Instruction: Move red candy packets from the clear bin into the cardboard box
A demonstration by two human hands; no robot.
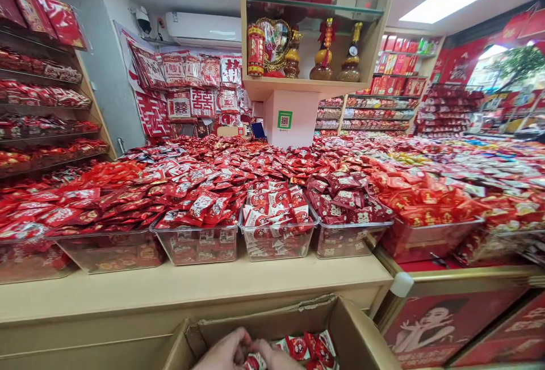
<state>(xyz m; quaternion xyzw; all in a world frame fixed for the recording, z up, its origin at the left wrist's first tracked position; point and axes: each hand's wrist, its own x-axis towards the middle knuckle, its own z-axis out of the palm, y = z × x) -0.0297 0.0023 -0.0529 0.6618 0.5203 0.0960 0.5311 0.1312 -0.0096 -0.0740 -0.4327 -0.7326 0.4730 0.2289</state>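
Observation:
Low in the head view, my left hand (227, 349) and my right hand (273, 355) are close together inside an open cardboard box (366, 336). Both are closed, with bent fingers around a small red-and-white wrapped packet (255, 361) that shows between them. The frame's bottom edge cuts off part of the hands and the packet. Just right of my right hand, several similar loose packets (298, 348) lie in the box. Straight ahead on the counter stands a clear plastic bin (279, 245) filled with red-and-white packets.
Behind the box runs a beige counter (191, 282) lined with clear bins full of red packets. A pillar (293, 103) rises behind them under a display cabinet (306, 82). Stocked shelves (51, 103) stand on the left. A gold-framed display case (443, 313) adjoins the counter on the right.

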